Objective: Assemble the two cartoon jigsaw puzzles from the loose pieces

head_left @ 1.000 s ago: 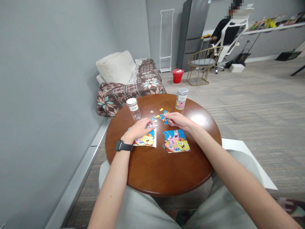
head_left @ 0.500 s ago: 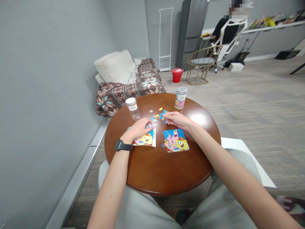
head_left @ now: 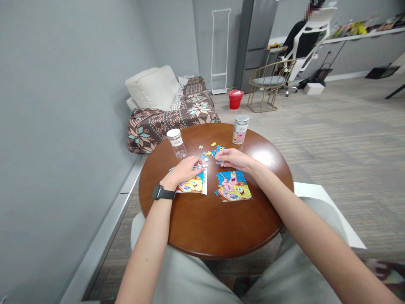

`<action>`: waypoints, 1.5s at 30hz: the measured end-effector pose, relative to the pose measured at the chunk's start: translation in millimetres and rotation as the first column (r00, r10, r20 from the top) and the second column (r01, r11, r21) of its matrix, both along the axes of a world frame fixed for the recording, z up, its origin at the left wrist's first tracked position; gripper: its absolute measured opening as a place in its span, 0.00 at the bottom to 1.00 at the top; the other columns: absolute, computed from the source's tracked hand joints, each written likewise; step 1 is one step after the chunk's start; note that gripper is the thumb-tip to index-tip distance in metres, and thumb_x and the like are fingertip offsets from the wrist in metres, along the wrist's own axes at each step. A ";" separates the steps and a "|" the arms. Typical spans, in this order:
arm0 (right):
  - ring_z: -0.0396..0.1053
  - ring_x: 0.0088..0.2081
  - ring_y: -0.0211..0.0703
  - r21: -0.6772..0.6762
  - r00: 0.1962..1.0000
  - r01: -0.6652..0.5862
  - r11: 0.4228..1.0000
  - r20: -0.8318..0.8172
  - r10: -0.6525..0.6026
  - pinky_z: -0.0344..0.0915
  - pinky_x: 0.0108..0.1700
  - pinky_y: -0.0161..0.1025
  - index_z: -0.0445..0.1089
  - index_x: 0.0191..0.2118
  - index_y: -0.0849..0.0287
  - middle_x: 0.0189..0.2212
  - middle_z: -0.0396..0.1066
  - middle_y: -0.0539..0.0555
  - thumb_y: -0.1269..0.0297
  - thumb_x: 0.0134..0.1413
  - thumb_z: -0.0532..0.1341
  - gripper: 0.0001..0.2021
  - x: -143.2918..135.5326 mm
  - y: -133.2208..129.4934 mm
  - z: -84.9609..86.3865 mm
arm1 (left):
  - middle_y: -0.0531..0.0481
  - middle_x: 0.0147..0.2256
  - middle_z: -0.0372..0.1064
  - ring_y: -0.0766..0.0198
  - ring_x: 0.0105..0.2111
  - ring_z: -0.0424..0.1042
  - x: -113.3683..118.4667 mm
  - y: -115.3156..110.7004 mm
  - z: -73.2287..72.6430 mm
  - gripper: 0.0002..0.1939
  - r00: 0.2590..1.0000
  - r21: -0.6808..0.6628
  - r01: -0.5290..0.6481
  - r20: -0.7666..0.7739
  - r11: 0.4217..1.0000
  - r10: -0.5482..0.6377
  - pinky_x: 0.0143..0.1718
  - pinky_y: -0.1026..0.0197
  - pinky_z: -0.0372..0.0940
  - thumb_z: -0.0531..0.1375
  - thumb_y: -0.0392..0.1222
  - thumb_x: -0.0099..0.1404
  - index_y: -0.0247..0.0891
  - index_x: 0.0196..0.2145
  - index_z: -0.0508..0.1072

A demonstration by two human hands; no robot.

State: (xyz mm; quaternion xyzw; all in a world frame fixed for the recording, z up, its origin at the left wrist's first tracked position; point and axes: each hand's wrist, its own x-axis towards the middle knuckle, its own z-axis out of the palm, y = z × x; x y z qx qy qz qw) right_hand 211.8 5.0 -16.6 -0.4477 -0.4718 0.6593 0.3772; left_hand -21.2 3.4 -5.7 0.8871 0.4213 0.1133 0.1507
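Note:
Loose puzzle pieces (head_left: 209, 153), blue and yellow, lie near the middle of the round brown table (head_left: 205, 228). My left hand (head_left: 187, 169), fingers apart, rests on the upper part of a printed picture sheet (head_left: 193, 185) and partly covers it. At the right edge of the loose pieces is my right hand (head_left: 232, 158), its fingers drawn together in a pinch; whatever is between the fingertips is too small to make out. A partly joined puzzle (head_left: 234, 185) with pink and yellow cartoon figures lies just below my right hand, its left edge uneven.
A clear jar (head_left: 177, 144) with a white lid stands at the table's left back, and a printed jar (head_left: 240, 130) at the right back. Beyond are a covered sofa (head_left: 196, 103), a red bin (head_left: 235, 99), a gold chair (head_left: 267, 81) and a seated person (head_left: 294, 36).
My right hand's fingers have shifted slightly over the pieces. My left hand has stayed on the sheet. The person's chair in the background has turned or tilted a little.

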 end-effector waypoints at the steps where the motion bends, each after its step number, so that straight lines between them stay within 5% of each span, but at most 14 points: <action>1: 0.65 0.23 0.28 0.005 1.000 0.002 1.000 0.005 -0.002 0.66 0.27 0.25 0.72 0.27 0.63 0.23 0.71 0.49 0.75 0.47 0.67 0.04 0.2 0.1 -0.3 | 0.46 0.39 0.69 0.57 0.40 0.68 -0.1 0.4 -0.5 0.13 1.000 0.000 0.000 0.000 1.000 0.000 0.44 0.55 0.63 0.55 0.49 0.64 0.38 0.40 0.68; 11: 0.63 0.20 0.27 0.019 0.999 -0.017 1.000 0.037 0.016 0.59 0.21 0.25 0.72 0.27 0.64 0.22 0.71 0.49 0.74 0.44 0.69 0.05 1.2 0.0 -1.9 | 0.46 0.39 0.69 0.56 0.40 0.68 0.8 -0.7 1.0 0.12 1.000 0.002 -0.010 -0.002 1.000 0.010 0.44 0.56 0.64 0.56 0.49 0.64 0.38 0.40 0.69; 17: 0.70 0.26 0.30 -0.003 1.000 0.020 1.000 -0.011 -0.020 0.68 0.30 0.25 0.72 0.27 0.64 0.24 0.73 0.50 0.81 0.42 0.68 0.07 -0.4 -1.6 0.2 | 0.46 0.39 0.69 0.56 0.40 0.68 1.5 -1.9 2.0 0.12 1.000 -0.004 -0.007 -0.003 1.000 0.007 0.44 0.55 0.63 0.55 0.48 0.64 0.38 0.40 0.68; 21: 0.72 0.26 0.32 -0.012 1.000 0.003 1.000 -0.001 -0.003 0.69 0.28 0.26 0.72 0.30 0.63 0.26 0.75 0.51 0.86 0.40 0.66 0.12 0.5 -1.5 0.2 | 0.46 0.39 0.69 0.56 0.40 0.68 1.8 -2.0 2.6 0.12 1.000 -0.006 -0.009 -0.008 1.000 0.009 0.43 0.56 0.63 0.55 0.48 0.64 0.38 0.39 0.68; 28: 0.69 0.23 0.29 -0.029 0.999 0.028 0.999 0.031 -0.027 0.69 0.26 0.25 0.73 0.28 0.65 0.24 0.74 0.52 0.79 0.47 0.66 0.05 -0.1 -1.2 3.7 | 0.46 0.38 0.69 0.57 0.39 0.68 0.9 0.2 -0.3 0.12 1.000 0.004 -0.004 -0.009 1.000 0.004 0.42 0.56 0.63 0.55 0.48 0.64 0.38 0.39 0.68; 36: 0.71 0.26 0.32 0.000 0.999 0.034 0.999 -0.018 -0.034 0.68 0.29 0.26 0.71 0.32 0.64 0.25 0.75 0.52 0.85 0.43 0.65 0.11 -1.1 -1.1 1.7 | 0.45 0.39 0.69 0.56 0.40 0.68 1.0 -0.4 0.4 0.12 1.000 -0.005 0.005 0.003 1.000 -0.005 0.43 0.56 0.63 0.55 0.47 0.64 0.37 0.40 0.69; 45: 0.66 0.22 0.29 -0.010 0.998 0.058 0.998 0.004 -0.058 0.65 0.25 0.25 0.69 0.31 0.63 0.24 0.74 0.52 0.80 0.50 0.63 0.06 -2.7 -2.7 7.7 | 0.45 0.40 0.69 0.56 0.40 0.68 0.8 -0.6 0.2 0.13 1.000 -0.005 0.004 0.005 1.000 -0.004 0.44 0.56 0.63 0.55 0.48 0.64 0.37 0.41 0.69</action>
